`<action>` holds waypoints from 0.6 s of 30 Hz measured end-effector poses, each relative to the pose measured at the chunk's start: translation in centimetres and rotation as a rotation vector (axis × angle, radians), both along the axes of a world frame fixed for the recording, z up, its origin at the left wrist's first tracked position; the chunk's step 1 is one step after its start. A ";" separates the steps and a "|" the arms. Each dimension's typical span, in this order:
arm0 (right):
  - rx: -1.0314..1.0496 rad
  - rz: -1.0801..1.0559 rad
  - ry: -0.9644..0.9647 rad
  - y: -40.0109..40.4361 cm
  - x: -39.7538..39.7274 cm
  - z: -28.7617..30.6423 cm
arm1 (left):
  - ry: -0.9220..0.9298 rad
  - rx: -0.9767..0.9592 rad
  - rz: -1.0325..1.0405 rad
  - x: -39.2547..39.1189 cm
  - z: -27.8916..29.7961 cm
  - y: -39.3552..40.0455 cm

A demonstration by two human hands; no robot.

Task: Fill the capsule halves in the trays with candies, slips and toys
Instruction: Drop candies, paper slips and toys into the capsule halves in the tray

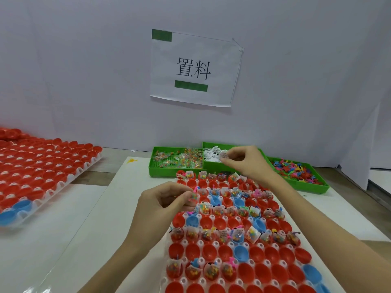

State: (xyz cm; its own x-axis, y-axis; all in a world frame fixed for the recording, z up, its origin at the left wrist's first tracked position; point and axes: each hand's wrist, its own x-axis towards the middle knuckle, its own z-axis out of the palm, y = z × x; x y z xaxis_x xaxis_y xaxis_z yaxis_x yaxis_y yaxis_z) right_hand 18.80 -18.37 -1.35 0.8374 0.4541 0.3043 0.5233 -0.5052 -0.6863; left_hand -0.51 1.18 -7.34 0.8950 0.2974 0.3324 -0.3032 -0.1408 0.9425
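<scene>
Far left: spare tray (69,176) of red capsule halves, a few blue at its near corner, set aside on the table; looks like stock waiting its turn.

Centre-left: left hand (167,199) hovers over the far-left part of the working tray (184,243), fingers curled, pinching a small candy packet (193,196) with a pink toy bit showing beside it. Probably poised to drop into an unfilled half just below.

Centre: filled rows alternate with bare red and blue halves; packets stand upright in cups, so filling seems to go row by row.

Behind: three green bins side by side within reach, candies (179,158), paper slips (212,155), toys (296,170).

Right: right hand (241,158) over the slips bin, thumb and fingertips pinching something small and pale, likely a slip, though I cannot tell for sure.
</scene>
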 end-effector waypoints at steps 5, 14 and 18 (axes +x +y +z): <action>0.113 0.113 0.122 -0.8 -7.8 -0.9 | 0.043 -0.114 -0.054 -0.2 0.3 -0.5; -0.021 0.037 -0.073 -1.6 -13.0 -3.1 | -0.025 0.155 -0.121 -0.5 -0.1 -1.1; -0.101 0.095 -0.148 -1.4 -13.7 -3.5 | -0.061 0.235 -0.098 -0.4 -0.6 -1.4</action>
State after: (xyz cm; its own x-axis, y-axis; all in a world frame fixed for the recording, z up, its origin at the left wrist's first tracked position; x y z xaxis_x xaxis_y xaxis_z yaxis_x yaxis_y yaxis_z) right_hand 5.07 -19.76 -4.87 0.7391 0.5631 0.3696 0.6630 -0.5113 -0.5469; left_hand -0.92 -0.21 -7.92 0.8921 0.1184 0.4361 -0.3814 -0.3205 0.8671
